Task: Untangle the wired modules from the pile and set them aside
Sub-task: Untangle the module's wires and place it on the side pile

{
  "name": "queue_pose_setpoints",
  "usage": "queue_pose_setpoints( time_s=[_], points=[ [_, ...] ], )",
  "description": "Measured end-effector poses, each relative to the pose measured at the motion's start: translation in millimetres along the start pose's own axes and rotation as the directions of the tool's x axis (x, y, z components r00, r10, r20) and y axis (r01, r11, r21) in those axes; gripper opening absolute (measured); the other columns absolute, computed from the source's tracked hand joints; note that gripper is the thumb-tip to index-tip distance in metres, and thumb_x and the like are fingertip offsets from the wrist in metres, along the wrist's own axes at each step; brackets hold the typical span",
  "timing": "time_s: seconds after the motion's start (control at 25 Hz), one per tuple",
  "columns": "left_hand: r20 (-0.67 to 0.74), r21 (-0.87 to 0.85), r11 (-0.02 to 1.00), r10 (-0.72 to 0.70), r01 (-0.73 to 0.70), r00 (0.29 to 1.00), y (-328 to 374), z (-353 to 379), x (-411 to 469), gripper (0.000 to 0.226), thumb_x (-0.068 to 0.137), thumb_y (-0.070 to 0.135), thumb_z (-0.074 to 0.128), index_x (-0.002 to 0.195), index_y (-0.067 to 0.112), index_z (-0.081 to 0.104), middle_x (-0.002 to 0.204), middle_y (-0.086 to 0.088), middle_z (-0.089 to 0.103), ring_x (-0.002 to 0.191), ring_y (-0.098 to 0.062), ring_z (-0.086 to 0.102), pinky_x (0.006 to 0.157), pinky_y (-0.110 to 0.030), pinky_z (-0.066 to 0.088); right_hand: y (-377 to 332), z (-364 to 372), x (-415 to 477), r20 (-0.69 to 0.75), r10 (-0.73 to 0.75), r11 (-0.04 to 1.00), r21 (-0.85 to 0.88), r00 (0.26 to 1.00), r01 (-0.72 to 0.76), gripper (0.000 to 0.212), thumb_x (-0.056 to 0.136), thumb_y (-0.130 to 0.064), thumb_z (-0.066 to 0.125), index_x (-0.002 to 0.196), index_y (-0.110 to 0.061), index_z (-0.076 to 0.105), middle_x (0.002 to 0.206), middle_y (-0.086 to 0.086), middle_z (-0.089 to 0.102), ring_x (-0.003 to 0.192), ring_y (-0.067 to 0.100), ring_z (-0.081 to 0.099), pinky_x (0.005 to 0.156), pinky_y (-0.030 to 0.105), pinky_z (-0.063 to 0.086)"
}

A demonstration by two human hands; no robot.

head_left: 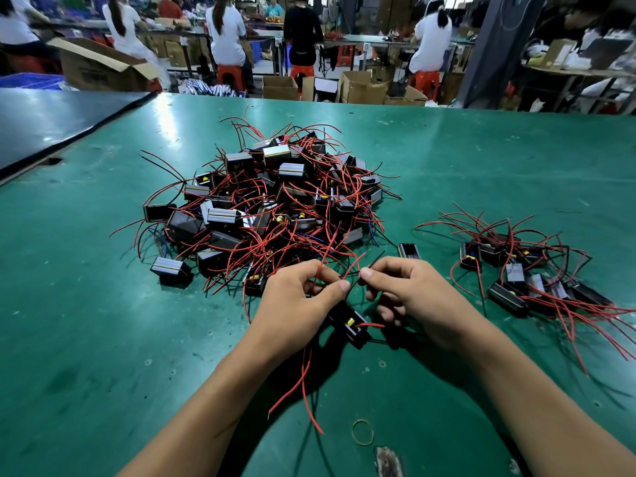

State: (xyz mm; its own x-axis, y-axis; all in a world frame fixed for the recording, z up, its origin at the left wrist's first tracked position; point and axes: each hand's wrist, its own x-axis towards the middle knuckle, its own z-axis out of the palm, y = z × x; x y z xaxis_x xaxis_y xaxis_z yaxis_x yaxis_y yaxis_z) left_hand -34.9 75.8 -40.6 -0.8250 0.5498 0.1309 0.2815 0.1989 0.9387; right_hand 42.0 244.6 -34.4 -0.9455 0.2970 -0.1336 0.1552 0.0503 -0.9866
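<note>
A small black box (349, 325) with red wires (306, 380) is between the two hands, near the bench's (103, 339) near edge. The left hand (296, 301) and the right hand (413, 297) each pinch one of the wires, fingertips nearly touching. The big pile (272, 204) sits mid-bench. A smaller bunch (523, 270) lies toward the right edge.

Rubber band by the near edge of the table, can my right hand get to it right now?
Probably yes. The rubber band lies uncovered on the table with nothing in between, but the right hand is pinching a wire and would need to let go first.
</note>
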Motion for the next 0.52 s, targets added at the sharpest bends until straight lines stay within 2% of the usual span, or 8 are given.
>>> queue_pose_setpoints(
  time_s=[0.08, 0.2, 0.28, 0.4, 0.52],
  points=[
    [-0.002, -0.002, 1.0, 0.002, -0.002, 1.0, 0.6, -0.9, 0.2, 0.006, 0.086, 0.016, 0.074, 0.084, 0.012, 0.072, 0.071, -0.004, 0.071, 0.062, -0.007, 0.06, 0.062, -0.021, 0.047, 0.1, -1.0, -0.2, -0.071, -0.002, 0.999, -0.047, 0.997, -0.001, 0.02, 0.093, -0.024, 0.069, 0.076, -0.014, 0.063, 0.063, 0.002, 0.061, 0.04, 0.012, 0.05, 0.038, 0.02, 0.036],
    [-0.004, 0.048, 0.997, 0.058, -0.057, 0.998, 1.6, 0.9, -1.0, 0.003, 0.085, 0.015, 0.075, 0.087, 0.015, 0.073, 0.085, 0.002, 0.072, 0.079, -0.01, 0.067, 0.072, -0.028, 0.053, 3.0, 2.1, -1.2, -0.209, -0.081, 0.961, -0.276, 0.975, 0.021, 0.023, 0.089, -0.026, 0.074, 0.076, -0.013, 0.061, 0.052, -0.005, 0.055, 0.037, 0.014, 0.054, 0.039, 0.017, 0.035],
    [-0.02, 0.128, 0.982, 0.143, -0.139, 0.99, 1.2, 2.3, -1.8, 0.005, 0.084, 0.015, 0.076, 0.088, 0.014, 0.074, 0.091, 0.004, 0.07, 0.086, -0.007, 0.065, 0.077, -0.026, 0.051, 3.4, 5.7, -1.9, -0.222, -0.128, 0.948, -0.313, 0.967, 0.053, 0.021, 0.087, -0.024, 0.077, 0.078, -0.013, 0.061, 0.055, -0.005, 0.057, 0.037, 0.015, 0.055, 0.039, 0.018, 0.036],
    [-0.038, 0.204, 0.953, 0.238, -0.226, 0.97, 0.3, 2.6, -1.5, 0.004, 0.083, 0.013, 0.077, 0.086, 0.012, 0.074, 0.094, 0.005, 0.068, 0.091, -0.004, 0.062, 0.082, -0.015, 0.045, 0.3, 6.9, -2.1, -0.159, -0.132, 0.984, -0.14, 0.978, 0.11, 0.007, 0.089, -0.013, 0.073, 0.087, -0.012, 0.067, 0.07, 0.0, 0.062, 0.038, 0.017, 0.054, 0.038, 0.02, 0.037],
    [-0.043, 0.216, 0.946, 0.257, -0.242, 0.965, -1.4, 2.2, -0.5, 0.005, 0.083, 0.013, 0.077, 0.086, 0.01, 0.075, 0.098, 0.005, 0.066, 0.094, -0.004, 0.06, 0.083, -0.018, 0.046, -4.2, 3.4, -3.1, -0.059, -0.092, 0.989, 0.109, 0.994, 0.098, 0.004, 0.09, -0.011, 0.069, 0.091, -0.01, 0.072, 0.076, 0.005, 0.069, 0.041, 0.015, 0.051, 0.038, 0.02, 0.037]
  ],
)
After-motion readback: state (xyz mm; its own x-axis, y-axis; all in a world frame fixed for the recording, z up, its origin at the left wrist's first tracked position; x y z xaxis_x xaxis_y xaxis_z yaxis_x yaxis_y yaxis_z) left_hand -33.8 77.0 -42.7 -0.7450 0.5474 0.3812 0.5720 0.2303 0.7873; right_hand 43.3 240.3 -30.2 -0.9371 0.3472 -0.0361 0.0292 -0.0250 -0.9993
